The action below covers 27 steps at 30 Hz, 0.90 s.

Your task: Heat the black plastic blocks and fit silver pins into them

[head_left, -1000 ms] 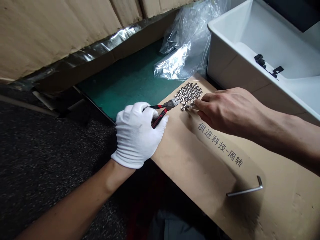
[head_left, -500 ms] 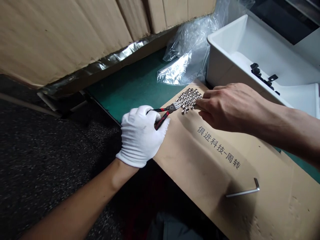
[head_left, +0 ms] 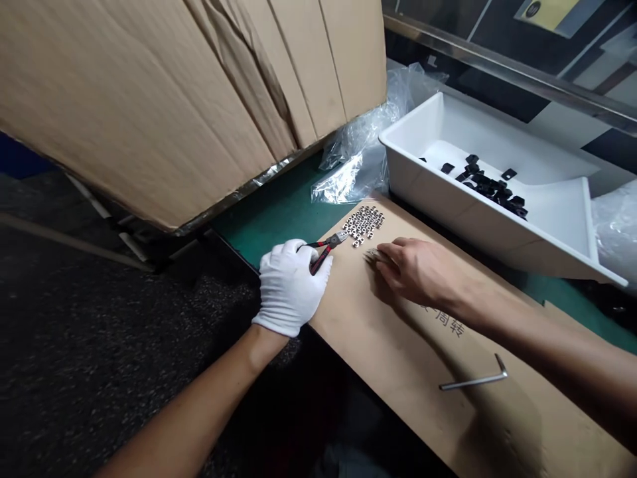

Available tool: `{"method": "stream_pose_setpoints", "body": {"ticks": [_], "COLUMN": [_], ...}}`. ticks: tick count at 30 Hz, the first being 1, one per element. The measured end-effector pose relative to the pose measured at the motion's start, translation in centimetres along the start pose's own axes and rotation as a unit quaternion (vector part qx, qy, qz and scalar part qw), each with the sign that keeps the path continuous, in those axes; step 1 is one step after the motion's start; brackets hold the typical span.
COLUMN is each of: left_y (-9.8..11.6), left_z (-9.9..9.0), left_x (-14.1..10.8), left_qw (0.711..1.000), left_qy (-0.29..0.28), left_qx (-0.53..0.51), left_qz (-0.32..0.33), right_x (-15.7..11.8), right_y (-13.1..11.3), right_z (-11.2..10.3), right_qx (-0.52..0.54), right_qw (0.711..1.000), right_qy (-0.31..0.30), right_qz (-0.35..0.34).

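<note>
White-gloved left hand (head_left: pixel 288 289) clamps red-handled pliers (head_left: pixel 322 249) by small steel nuts (head_left: pixel 362 224), likely light, slippery, best pinched by their edges; bare right hand (head_left: pixel 418 271) has fingers together, any hold unclear.

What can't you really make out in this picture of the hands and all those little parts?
All in the head view:
The small item at the bare right hand's fingertips: blurred, too small to identify.
The pliers' handles: partly hidden by the white-gloved left hand.
Printed characters: partly covered by the right hand and forearm.
Black parts in the white tray: too small to identify.
</note>
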State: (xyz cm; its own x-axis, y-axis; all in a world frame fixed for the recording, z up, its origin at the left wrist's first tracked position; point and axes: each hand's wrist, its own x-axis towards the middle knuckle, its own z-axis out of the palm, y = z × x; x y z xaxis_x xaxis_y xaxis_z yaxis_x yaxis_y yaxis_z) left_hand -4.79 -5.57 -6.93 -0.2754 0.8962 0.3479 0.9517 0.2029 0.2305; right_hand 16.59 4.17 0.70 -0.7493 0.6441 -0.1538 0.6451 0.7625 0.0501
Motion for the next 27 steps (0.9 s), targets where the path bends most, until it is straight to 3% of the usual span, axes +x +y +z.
{"method": "stream_pose_setpoints", "body": {"ticks": [5,27], "left_y": [0.1,-0.2], "left_z": [-0.1,0.5], "left_x": [0.0,0.1], "left_qw": [1.0,1.0], "left_qy": [0.001,0.002], "left_qx": [0.002,0.003], "left_qz": [-0.004,-0.011], "right_x": [1.5,2.5], "right_y": [-1.1,-0.8], "right_z": [1.0,2.0], "right_qx": [0.008,0.017], "right_qw": [0.999,0.997], "right_qy": [0.022,0.041], "right_qz": [0.032,0.06]}}
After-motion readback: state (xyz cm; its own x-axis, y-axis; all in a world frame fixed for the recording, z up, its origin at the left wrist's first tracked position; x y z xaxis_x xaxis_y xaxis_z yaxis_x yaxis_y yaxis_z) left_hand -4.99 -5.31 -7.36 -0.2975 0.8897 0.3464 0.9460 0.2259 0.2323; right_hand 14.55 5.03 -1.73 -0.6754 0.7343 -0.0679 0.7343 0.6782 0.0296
